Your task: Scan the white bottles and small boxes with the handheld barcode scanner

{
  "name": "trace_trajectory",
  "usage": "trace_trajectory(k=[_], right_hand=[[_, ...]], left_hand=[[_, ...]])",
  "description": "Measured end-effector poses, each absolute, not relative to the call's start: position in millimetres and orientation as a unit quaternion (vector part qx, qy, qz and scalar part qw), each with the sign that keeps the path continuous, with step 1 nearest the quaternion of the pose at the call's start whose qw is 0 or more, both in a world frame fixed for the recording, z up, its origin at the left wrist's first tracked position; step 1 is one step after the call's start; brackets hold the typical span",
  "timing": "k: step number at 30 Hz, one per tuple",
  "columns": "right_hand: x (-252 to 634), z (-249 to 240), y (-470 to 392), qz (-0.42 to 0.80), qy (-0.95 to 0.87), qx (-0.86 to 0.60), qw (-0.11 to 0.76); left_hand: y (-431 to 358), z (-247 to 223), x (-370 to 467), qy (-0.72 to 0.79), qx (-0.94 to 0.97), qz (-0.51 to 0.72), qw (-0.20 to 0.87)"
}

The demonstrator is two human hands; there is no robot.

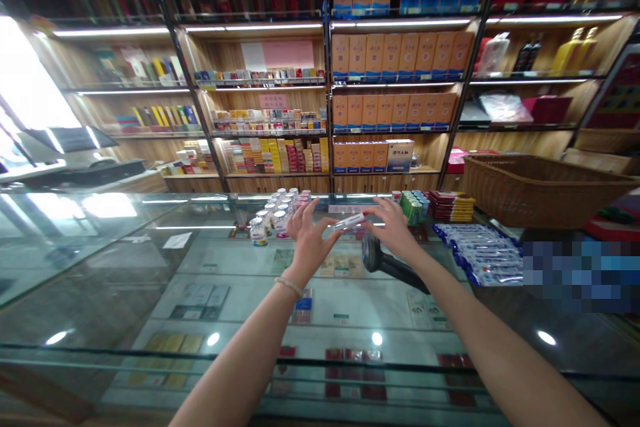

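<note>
Between my two hands is a small clear tube-like pack (pixel 350 221) with a pale label, its exact kind too small to tell. My left hand (pixel 309 237) pinches its left end between thumb and finger, the other fingers raised. At its right end, my right hand (pixel 393 225) grips with thumb and fingertips. Just left of my left hand stand several small white-capped bottles (pixel 259 231) in rows. A black handheld barcode scanner (pixel 393 263) lies on the glass counter (pixel 235 293) under my right hand and forearm.
Green packs (pixel 412 207) and red-and-yellow packets (pixel 450 205) stand at the right back of the counter. Nearer lie blue-and-white sachets (pixel 480 253). A wicker basket (pixel 545 187) is at the far right. A white paper (pixel 177 241) lies left. Stocked shelves (pixel 330 87) line the wall.
</note>
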State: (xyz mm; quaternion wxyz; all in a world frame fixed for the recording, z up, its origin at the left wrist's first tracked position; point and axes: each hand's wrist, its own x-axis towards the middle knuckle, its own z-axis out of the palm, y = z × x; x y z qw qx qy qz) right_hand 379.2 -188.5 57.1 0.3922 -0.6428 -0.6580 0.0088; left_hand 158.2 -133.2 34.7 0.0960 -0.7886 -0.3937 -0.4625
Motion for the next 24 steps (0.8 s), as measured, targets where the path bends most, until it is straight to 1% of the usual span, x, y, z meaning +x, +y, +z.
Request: trace_trajectory(k=[5, 8, 15, 24], right_hand=[[379.5, 52.9, -190.7, -0.011, -0.659, -0.595, 0.459], [375.4, 53.4, -194.4, -0.020, -0.661, -0.575, 0.481], [363.8, 54.9, -199.8, -0.047, -0.657, -0.561, 0.501], [364.4, 49.2, -197.2, -0.062, -0.654, -0.575, 0.488]], left_hand=[[-139.2, 39.3, 160.2, -0.407, -0.792, -0.444, 0.094], [-142.9, 40.3, 161.5, -0.410, -0.796, -0.434, 0.101], [-146.9, 36.8, 165.5, -0.404, -0.811, -0.410, 0.108], [-150.3, 35.7, 165.6, -0.382, -0.836, -0.374, 0.120]])
